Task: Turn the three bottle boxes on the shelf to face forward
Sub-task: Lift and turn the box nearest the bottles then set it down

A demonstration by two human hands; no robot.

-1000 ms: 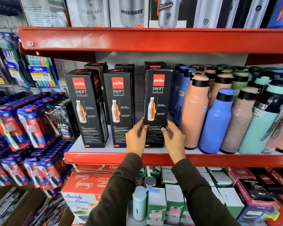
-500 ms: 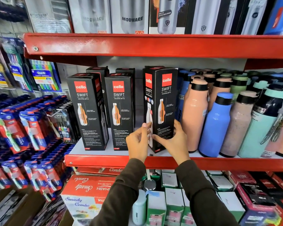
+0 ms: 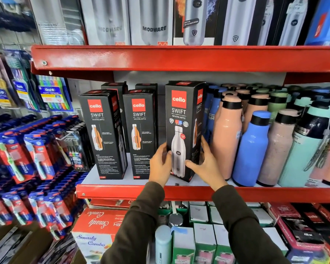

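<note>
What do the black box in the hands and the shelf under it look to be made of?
Black Cello box: looks like printed cardboard with a slightly glossy finish; crisp folded edges and a soft sheen on the panels suggest this. Both the left hand and right hand grip it. Red shelf edge: probably painted sheet metal, judging by its glossy highlights and a visible rivet.

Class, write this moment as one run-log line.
step: turning right box | left hand: gripping | right hand: gripping | other two boxes: untouched
</note>
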